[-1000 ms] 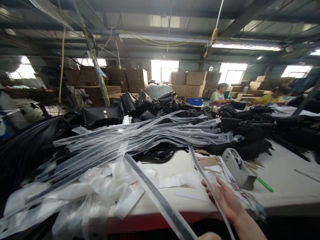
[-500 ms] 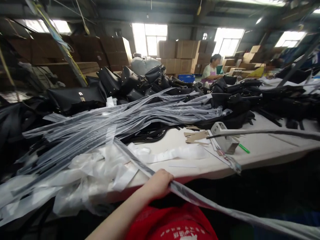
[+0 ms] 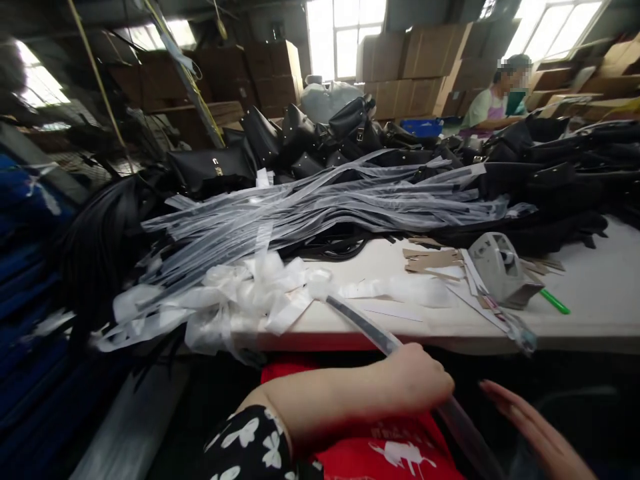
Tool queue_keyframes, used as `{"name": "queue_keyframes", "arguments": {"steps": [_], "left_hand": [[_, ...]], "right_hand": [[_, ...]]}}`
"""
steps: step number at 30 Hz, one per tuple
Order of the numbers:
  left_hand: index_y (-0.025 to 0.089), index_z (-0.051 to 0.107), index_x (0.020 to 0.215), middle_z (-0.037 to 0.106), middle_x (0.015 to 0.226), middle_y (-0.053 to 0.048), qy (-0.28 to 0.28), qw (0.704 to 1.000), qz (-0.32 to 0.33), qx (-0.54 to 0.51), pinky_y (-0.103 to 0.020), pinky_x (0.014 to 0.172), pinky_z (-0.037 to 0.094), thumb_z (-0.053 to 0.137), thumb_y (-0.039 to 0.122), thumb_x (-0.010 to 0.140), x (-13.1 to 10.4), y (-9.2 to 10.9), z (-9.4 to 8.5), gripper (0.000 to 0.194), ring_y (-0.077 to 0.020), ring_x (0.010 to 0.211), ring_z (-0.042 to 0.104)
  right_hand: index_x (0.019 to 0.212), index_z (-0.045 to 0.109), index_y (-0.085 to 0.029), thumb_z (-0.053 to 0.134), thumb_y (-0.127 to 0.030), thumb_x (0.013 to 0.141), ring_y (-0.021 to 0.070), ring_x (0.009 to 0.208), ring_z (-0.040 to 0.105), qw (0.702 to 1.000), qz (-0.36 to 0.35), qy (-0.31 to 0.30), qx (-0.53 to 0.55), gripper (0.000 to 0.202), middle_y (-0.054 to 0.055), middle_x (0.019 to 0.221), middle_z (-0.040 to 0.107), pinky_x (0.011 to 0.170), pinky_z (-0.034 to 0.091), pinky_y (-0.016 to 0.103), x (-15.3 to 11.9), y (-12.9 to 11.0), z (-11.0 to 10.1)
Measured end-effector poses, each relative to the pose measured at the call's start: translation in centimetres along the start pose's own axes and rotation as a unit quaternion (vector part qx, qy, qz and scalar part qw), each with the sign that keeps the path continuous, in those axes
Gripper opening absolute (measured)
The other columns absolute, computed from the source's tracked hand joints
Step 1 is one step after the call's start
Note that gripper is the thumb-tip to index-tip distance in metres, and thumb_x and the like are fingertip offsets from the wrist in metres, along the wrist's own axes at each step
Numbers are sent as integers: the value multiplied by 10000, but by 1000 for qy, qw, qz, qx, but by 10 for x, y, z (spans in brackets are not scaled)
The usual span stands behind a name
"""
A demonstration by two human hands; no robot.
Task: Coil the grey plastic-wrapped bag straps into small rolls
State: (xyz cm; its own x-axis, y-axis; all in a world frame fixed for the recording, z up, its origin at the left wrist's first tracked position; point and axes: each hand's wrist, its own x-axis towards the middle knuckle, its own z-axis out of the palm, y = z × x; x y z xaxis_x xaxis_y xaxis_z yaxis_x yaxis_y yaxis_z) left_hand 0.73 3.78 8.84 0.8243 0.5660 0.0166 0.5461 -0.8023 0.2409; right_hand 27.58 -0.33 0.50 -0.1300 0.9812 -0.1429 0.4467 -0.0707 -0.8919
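My left hand (image 3: 423,380) is wrapped round a dark strap in a clear plastic sleeve (image 3: 360,323). One end of this strap points up and left over the table edge, and the rest hangs below my hand, blurred. Fingers stretched out, my right hand (image 3: 535,427) is at the lower right, a short way from the hanging strap. On the table lies a heap of plastic-sleeved straps (image 3: 320,207). Crumpled white plastic film (image 3: 240,293) lies in front of them, partly hanging over the edge.
A grey tape dispenser (image 3: 503,270), a green pen (image 3: 555,301) and brown card strips (image 3: 433,260) are on the white table (image 3: 380,257). Black bags (image 3: 210,170) are piled behind. Cartons (image 3: 430,57) and a person (image 3: 493,110) are farther back. Blue stacked material (image 3: 25,267) stands left.
My left hand has moved right with the strap, whose end has slid down off the heap. My right hand has come into view. The camera has turned left.
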Motion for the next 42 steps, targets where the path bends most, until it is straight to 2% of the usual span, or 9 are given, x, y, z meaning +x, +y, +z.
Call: {"name": "queue_keyframes", "arguments": {"steps": [5, 10, 13, 15, 17, 22, 33, 37, 42], "left_hand": [[176, 686, 798, 717, 762, -68, -47, 998, -16, -33, -311, 528, 448, 645, 284, 808, 17, 7, 9, 116, -221, 688, 671], [182, 704, 803, 697, 692, -58, -159, 961, -106, -200, -303, 566, 454, 689, 530, 727, -33, -43, -13, 356, -225, 623, 636], [190, 703, 816, 697, 668, -31, -310, 830, -115, -449, -291, 604, 489, 563, 540, 837, -51, -64, -10, 377, -180, 582, 625], [180, 699, 802, 696, 649, -31, -382, 723, -91, -568, -287, 597, 502, 518, 562, 863, -51, -64, -1, 427, -162, 542, 613], [169, 698, 770, 692, 630, -35, -405, 676, -67, -612, -287, 580, 505, 540, 579, 847, -43, -57, 8, 445, -157, 510, 601], [167, 706, 819, 676, 593, -21, -403, 650, -32, -643, -311, 575, 515, 577, 521, 846, -23, -37, 19, 378, -171, 493, 597], [167, 716, 850, 685, 656, -29, -326, 645, -56, -689, -274, 574, 485, 462, 651, 856, -16, -29, 37, 547, -140, 508, 579], [187, 716, 844, 664, 662, 1, -264, 713, -113, -639, -255, 554, 457, 531, 663, 810, -22, -43, 28, 511, -129, 513, 555], [184, 676, 731, 550, 520, 17, -385, 691, -96, -604, -251, 441, 397, 486, 734, 784, -35, -65, 24, 584, -125, 410, 482]], "right_hand": [[1018, 681, -140, 458, -671, 852, 122, 440, 501, 955, 116, -249, 109, 599, 46, 635, 636, 409, 396, 230, 11, -27, 47], [827, 679, -125, 568, -617, 820, 46, 399, 303, 945, 138, -295, 38, 504, -47, 475, 429, 394, 190, 178, 12, -26, -16], [829, 678, -127, 564, -594, 832, 72, 434, 389, 934, 159, -320, 21, 481, -20, 503, 486, 410, 265, 178, 8, -27, -43], [953, 670, -134, 570, -582, 830, 107, 495, 479, 917, 161, -364, 33, 475, 16, 599, 567, 433, 340, 188, 6, -36, -38], [1028, 649, -136, 557, -579, 835, 123, 518, 504, 901, 150, -406, 35, 493, 27, 651, 588, 438, 367, 198, 6, -50, -20], [746, 654, -125, 606, -500, 826, 99, 555, 413, 906, 50, -416, -51, 387, -1, 625, 524, 490, 313, 203, 11, -81, 24], [730, 668, -110, 558, -531, 849, 72, 483, 305, 913, 46, -406, -5, 452, -33, 537, 429, 436, 221, 199, 24, -85, 44], [651, 612, -128, 591, -564, 809, 55, 429, 251, 926, 75, -370, 16, 464, -61, 471, 356, 395, 154, 188, 26, -75, 36], [679, 679, -118, 599, -552, 795, 55, 412, 270, 951, 57, -301, -32, 456, -53, 452, 385, 393, 168, 186, 36, -67, 12]]}}
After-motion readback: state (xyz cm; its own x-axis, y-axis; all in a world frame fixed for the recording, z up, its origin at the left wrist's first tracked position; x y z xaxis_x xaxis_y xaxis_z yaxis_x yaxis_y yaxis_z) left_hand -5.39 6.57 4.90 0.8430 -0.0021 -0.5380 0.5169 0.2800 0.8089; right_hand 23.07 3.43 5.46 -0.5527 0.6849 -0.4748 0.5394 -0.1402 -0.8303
